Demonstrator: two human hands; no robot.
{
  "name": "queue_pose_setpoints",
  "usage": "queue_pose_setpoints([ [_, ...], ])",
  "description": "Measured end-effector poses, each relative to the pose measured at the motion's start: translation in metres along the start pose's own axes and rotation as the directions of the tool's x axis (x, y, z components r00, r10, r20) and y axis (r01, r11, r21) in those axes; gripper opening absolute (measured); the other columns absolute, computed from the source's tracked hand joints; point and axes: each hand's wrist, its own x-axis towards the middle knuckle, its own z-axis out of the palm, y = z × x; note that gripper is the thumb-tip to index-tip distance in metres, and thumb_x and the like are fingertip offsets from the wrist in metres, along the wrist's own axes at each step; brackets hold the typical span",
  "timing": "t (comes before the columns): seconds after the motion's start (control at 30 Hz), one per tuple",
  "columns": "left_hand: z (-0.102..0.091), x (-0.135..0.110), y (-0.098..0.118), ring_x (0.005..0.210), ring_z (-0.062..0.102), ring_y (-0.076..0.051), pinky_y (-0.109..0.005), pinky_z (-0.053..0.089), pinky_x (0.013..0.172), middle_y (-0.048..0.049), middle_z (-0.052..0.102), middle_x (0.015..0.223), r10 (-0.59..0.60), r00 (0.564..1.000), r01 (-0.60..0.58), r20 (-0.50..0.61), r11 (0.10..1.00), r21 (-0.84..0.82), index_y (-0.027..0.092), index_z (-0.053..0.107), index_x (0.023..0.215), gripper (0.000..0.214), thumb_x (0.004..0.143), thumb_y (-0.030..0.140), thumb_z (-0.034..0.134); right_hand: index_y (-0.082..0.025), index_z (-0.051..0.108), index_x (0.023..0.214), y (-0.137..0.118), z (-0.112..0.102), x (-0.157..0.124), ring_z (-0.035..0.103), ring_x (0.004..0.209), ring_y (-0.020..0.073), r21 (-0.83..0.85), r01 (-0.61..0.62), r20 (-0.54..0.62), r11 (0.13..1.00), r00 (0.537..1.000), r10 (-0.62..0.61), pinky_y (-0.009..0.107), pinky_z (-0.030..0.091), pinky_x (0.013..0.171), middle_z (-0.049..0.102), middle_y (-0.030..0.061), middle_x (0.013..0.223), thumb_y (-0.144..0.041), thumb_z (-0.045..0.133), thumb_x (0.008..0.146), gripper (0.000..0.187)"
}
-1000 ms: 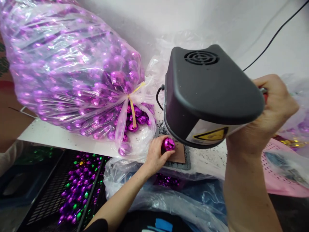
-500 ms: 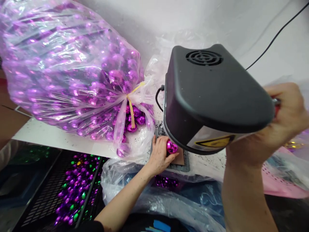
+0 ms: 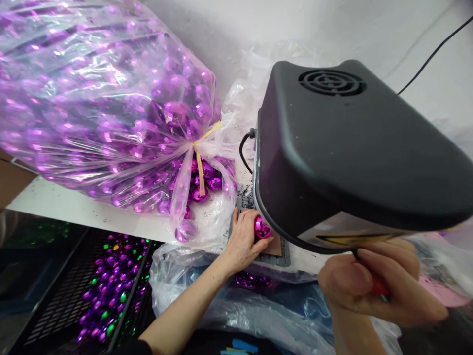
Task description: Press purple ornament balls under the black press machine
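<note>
The left hand (image 3: 244,236), just left of the frame's centre and a little below it, has its thumb and fingers closed round a small faceted purple ball (image 3: 262,228), gripping it from the left so that the ball sticks out to the right of the fingertips. The ball sits right at the lower left lip of the black machine housing (image 3: 351,148), above the near left corner of a brown pad (image 3: 275,245) set in a grey frame; whether it touches the pad cannot be told, since the hand and the housing hide its underside. Being round, it shows no long axis. The right hand (image 3: 373,286), at the lower right of the frame, is wrapped shut round a red handle (image 3: 379,286) under the housing's front edge, well apart from the ball, so the left hand is much the nearer one. In the upper left a large clear bag (image 3: 103,113) of purple balls, tied with a yellow band (image 3: 199,165), lies on the white table (image 3: 74,209), and at the lower left a black crate (image 3: 66,305) holds purple and green balls.
</note>
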Motion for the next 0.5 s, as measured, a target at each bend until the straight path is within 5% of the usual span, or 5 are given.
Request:
queue_pose_setpoints([
  [0.27, -0.004, 0.0, 0.004, 0.123, 0.059, -0.031, -0.055, 0.034, 0.121, -0.0088, 0.069, 0.12, -0.027, 0.999, 0.026, 0.04, 0.999, 0.031, 0.026, 0.063, 0.125, 0.038, 0.089, 0.039, 0.063, -0.012, 0.055, 0.082, -0.007, -0.006, 0.0, 0.066, 0.088, 0.0196, -0.047, 0.041, 0.093, 0.998, 0.995, -0.037, 0.041, 0.055, 0.079, 0.062, 0.0068, 0.084, -0.025, 0.062, 0.088, 0.016],
  [0.5, -0.006, 0.0, 0.003, 0.123, 0.059, -0.031, -0.054, 0.035, 0.121, -0.0096, 0.069, 0.12, -0.022, 0.999, 0.023, 0.025, 1.0, -0.021, 0.025, 0.065, 0.12, 0.036, 0.088, 0.041, 0.066, -0.017, 0.054, 0.094, -0.006, -0.006, -0.013, 0.064, 0.093, 0.0172, 0.004, 0.026, 0.1, 1.0, 0.995, -0.026, 0.039, 0.053, 0.083, 0.061, 0.0048, 0.093, -0.022, 0.06, 0.088, 0.011],
])
